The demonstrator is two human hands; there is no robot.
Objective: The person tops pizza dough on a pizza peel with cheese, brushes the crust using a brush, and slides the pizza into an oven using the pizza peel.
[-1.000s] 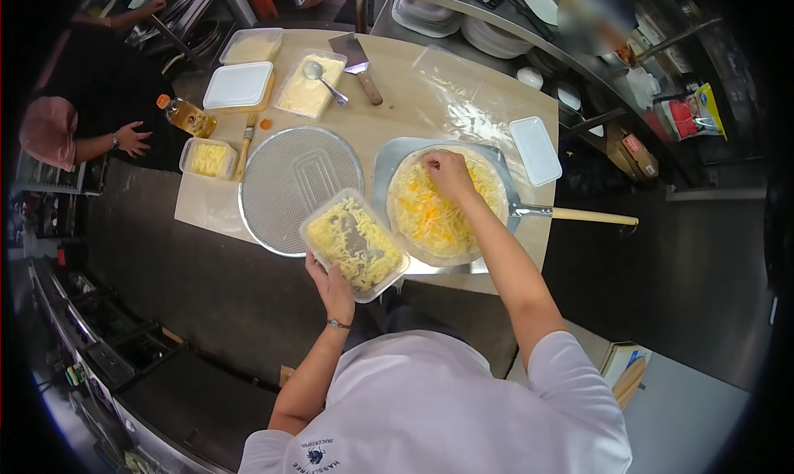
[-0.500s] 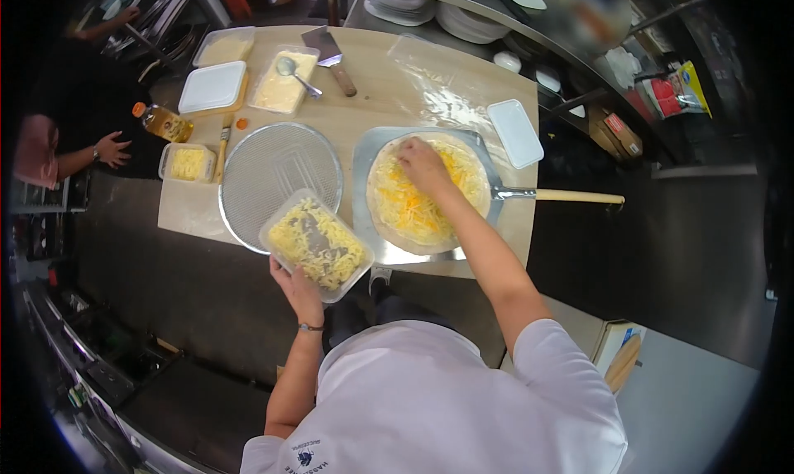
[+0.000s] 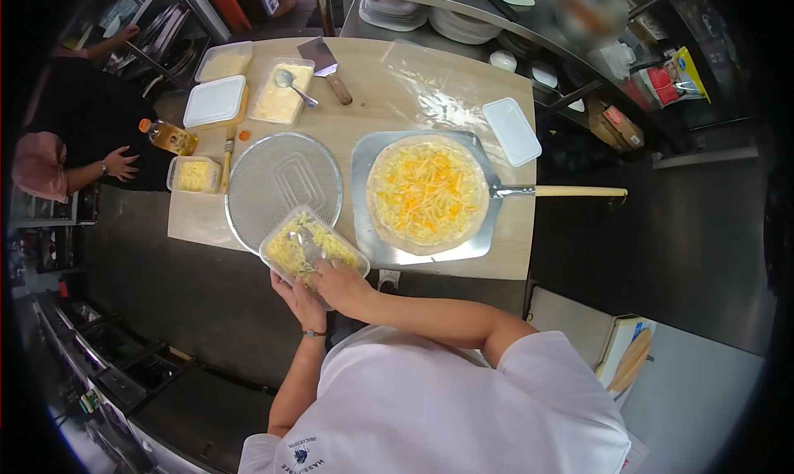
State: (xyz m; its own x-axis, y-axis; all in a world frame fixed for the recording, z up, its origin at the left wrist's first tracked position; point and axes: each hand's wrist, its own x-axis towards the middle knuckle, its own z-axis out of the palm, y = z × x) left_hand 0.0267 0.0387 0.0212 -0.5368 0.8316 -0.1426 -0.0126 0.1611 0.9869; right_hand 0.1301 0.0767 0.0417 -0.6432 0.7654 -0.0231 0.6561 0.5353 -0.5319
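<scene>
My left hand point(image 3: 301, 303) grips the near side of a clear plastic container point(image 3: 361, 263), tilted a little, with pale shredded cheese point(image 3: 289, 246) inside. Into that container reaches my right hand point(image 3: 343, 289), its fingers down in the shreds; whether they have closed on any is hidden. A round pizza base point(image 3: 382, 226) lies on a metal pizza peel point(image 3: 361, 155) with a wooden handle point(image 3: 581, 191). Pale and orange shredded cheese point(image 3: 428, 191) covers the base up to its rim. Left of the peel is a round mesh pizza screen point(image 3: 256, 176), partly under the container.
On the table stand a tub with a spoon point(image 3: 284, 79), a white-lidded tub point(image 3: 215, 102), an oil bottle point(image 3: 169, 136), a brush point(image 3: 227, 155) and a spatula point(image 3: 323, 60). A white lid point(image 3: 512, 132) lies at the right. Another person point(image 3: 99, 118) stands at the left.
My right hand has moved from the pizza base back and left into the container of shredded cheese. The cheese on the base is now in full view. My left hand still holds the container.
</scene>
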